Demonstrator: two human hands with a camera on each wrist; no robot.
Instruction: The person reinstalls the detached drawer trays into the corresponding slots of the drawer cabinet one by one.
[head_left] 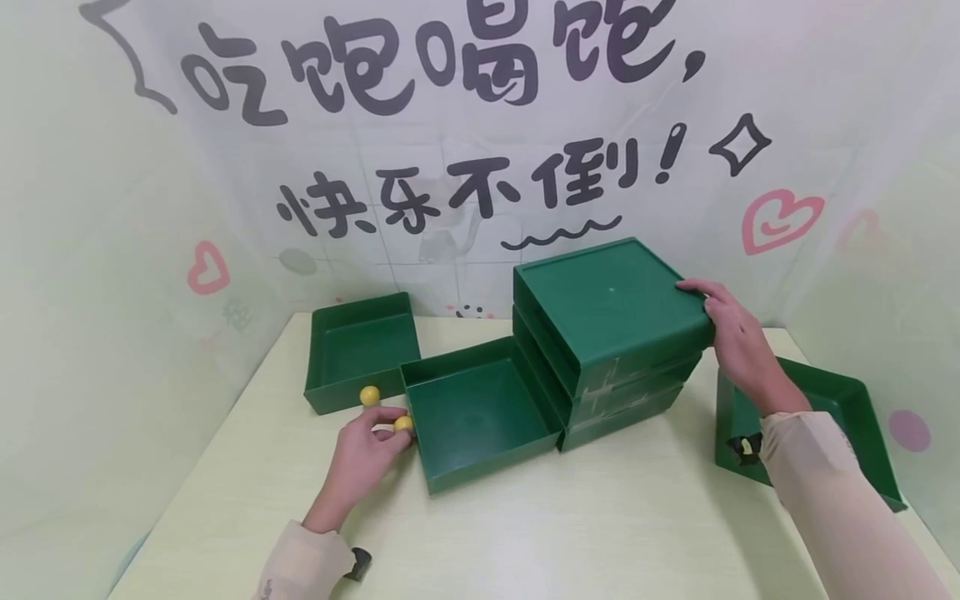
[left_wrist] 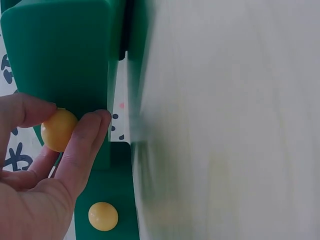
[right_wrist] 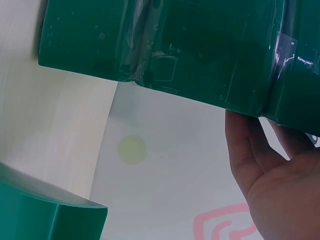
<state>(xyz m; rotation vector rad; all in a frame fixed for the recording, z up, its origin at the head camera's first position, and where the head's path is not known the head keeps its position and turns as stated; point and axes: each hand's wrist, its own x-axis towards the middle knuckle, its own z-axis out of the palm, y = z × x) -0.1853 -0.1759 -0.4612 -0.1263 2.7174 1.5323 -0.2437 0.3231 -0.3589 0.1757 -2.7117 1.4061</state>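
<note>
My left hand (head_left: 367, 458) pinches a yellow round knob (left_wrist: 59, 130) between thumb and fingers. The knob is on the outer wall of a green drawer (head_left: 480, 417), which adjoins the open left side of a green stacked cabinet (head_left: 615, 300). How far the drawer reaches into the cabinet, I cannot tell. My right hand (head_left: 738, 346) rests against the cabinet's upper right edge, one finger stretched over the top; in the right wrist view its fingertips are hidden behind the cabinet. A second yellow knob (head_left: 370, 396) is on another green drawer (head_left: 363, 333) at the far left.
A third green drawer (head_left: 847, 408) stands at the right of the table (head_left: 510, 542), partly covered by my right forearm. Clear tape (head_left: 600, 387) runs along the cabinet's front seams. Behind stands a white printed backdrop (head_left: 420, 167), with side walls left and right.
</note>
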